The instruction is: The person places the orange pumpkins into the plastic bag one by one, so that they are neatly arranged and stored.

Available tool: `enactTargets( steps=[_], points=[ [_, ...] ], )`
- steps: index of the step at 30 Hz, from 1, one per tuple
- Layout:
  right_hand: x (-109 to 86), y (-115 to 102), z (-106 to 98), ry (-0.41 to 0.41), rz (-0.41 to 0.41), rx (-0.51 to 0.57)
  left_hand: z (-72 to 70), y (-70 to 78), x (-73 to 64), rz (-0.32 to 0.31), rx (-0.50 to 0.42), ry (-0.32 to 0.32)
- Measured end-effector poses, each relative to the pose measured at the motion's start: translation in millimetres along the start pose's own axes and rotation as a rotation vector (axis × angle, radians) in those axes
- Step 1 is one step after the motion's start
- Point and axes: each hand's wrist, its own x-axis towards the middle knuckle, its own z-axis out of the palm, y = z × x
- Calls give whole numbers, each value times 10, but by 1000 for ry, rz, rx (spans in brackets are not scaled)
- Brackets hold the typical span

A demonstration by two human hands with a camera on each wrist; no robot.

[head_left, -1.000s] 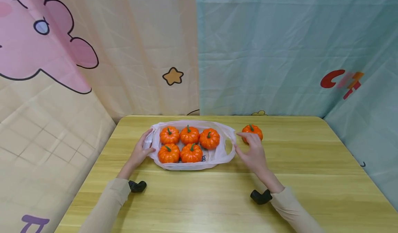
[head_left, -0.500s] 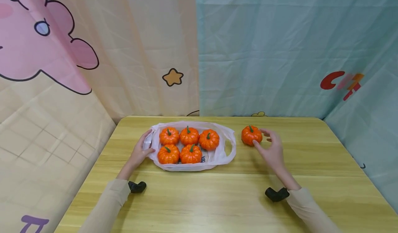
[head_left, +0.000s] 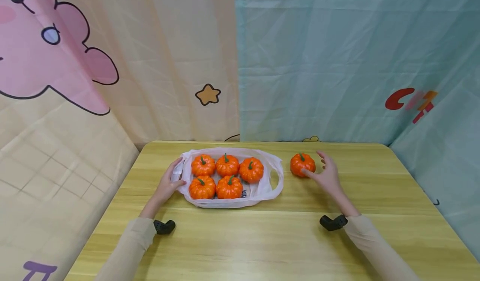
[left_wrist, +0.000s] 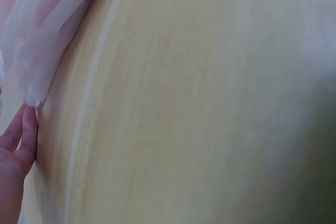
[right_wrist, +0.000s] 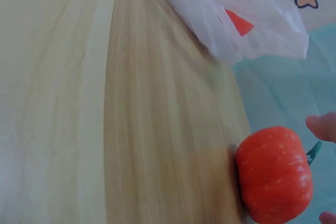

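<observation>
A white plastic bag (head_left: 225, 204) lies wide at the top, with several small orange pumpkins (head_left: 203, 187) inside. My left hand (head_left: 166, 187) holds the bag's left end between thumb and fingers; in the left wrist view, fingertips (left_wrist: 30, 116) meet the white plastic (left_wrist: 37, 72). Right of the bag, a lone pumpkin (head_left: 302, 165) with a green stem sits on the table. Beside it is my right hand (head_left: 327, 176), thumb overlapping the pumpkin's lower right and fingers spread behind its right side. The right wrist view shows this pumpkin (right_wrist: 274, 177) with a fingertip (right_wrist: 323, 127) near its stem.
Everything rests on a wood-grain table (head_left: 240, 243). The bag's looped handle (head_left: 277, 181) points right, toward the lone pumpkin. Printed curtains (head_left: 318, 64) hang behind the table and along both sides. Black wrist mounts (head_left: 333, 222) stick out inward from the sleeves.
My right hand has left the bag's right handle and moved right, past the lone pumpkin to its right side. The left hand stays at the bag's left end.
</observation>
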Motion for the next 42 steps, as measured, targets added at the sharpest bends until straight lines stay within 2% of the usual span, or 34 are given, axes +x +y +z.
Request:
enactTargets(
  steps=[6, 15, 25, 34, 42],
  points=[
    [53, 57, 69, -67, 62, -16, -6, -2, -4, 2, 1, -5],
    [73, 99, 122, -101, 62, 17, 1, 11, -16, 5, 4, -4],
    [101, 119, 159, -89, 52, 7, -6, -17, -7, 10, -8, 3],
    [79, 143, 146, -90, 112, -6, -7, -40, -6, 17, -11, 0],
    [78, 146, 136, -104, 75, 3, -13, -27, -7, 6, -12, -4]
  ],
)
